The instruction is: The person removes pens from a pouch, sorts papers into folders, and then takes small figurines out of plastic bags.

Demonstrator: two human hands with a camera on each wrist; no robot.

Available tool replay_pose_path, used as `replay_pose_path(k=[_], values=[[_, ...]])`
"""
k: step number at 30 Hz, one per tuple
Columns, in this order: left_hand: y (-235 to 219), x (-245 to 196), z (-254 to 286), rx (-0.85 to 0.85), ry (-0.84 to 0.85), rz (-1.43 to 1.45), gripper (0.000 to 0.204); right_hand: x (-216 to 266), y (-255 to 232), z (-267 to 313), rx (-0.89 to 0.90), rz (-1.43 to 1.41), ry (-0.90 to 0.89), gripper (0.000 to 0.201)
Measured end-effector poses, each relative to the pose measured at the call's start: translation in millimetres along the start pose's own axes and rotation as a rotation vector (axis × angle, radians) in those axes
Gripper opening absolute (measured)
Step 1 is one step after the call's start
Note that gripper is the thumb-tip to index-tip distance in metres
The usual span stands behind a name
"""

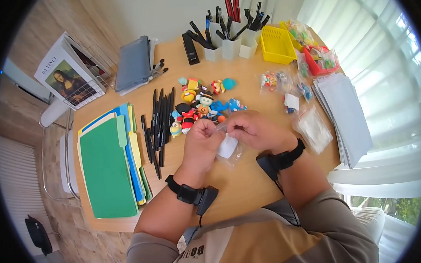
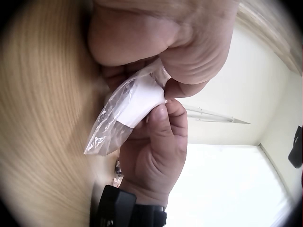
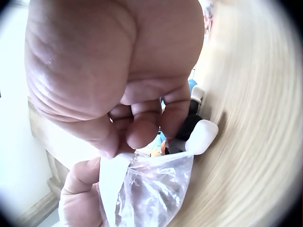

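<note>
A clear plastic bag [image 1: 232,155] with a white paper [image 1: 227,146] inside hangs between the two hands, over the table's middle. The left hand [image 1: 203,143] pinches its top edge on one side, and the right hand [image 1: 253,129] pinches the top edge close by. From the left wrist view, the bag [image 2: 105,135] and the white paper [image 2: 140,100] slant down from the fingertips of both hands. In the right wrist view the bag [image 3: 158,189] hangs below the right hand [image 3: 118,71], whose fingers are curled. Whether the bag holds anything besides the paper cannot be told.
Small toy figures [image 1: 204,101] lie in a pile beyond the hands. Black pens [image 1: 160,119] and folders [image 1: 106,169] are at the left. White pen holders [image 1: 231,48], a yellow basket [image 1: 277,45] and a red basket [image 1: 321,61] stand behind. Filled bags, empty bags [image 1: 313,128] and grey envelopes [image 1: 343,116] lie right.
</note>
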State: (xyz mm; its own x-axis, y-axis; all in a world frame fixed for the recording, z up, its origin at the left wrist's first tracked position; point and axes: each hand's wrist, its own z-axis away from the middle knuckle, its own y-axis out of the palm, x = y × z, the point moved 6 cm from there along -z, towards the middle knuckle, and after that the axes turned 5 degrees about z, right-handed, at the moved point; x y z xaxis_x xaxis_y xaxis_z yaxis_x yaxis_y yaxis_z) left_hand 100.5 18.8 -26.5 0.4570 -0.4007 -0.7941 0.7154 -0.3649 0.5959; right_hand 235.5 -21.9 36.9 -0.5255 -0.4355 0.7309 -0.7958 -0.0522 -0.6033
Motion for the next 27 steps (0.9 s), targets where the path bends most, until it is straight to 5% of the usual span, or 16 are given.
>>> replay_pose_path(k=[13,27], values=[[-5.8,4.8,-2.2,0.025,0.047,0.034,0.019,2.6,0.7,0.1,-0.018,-0.009,0.115,0.007],[0.7,1.0,-0.4,0.053,0.066,0.012,0.019,4.4,2.7,0.2,-0.039,0.171,-0.026,0.008]])
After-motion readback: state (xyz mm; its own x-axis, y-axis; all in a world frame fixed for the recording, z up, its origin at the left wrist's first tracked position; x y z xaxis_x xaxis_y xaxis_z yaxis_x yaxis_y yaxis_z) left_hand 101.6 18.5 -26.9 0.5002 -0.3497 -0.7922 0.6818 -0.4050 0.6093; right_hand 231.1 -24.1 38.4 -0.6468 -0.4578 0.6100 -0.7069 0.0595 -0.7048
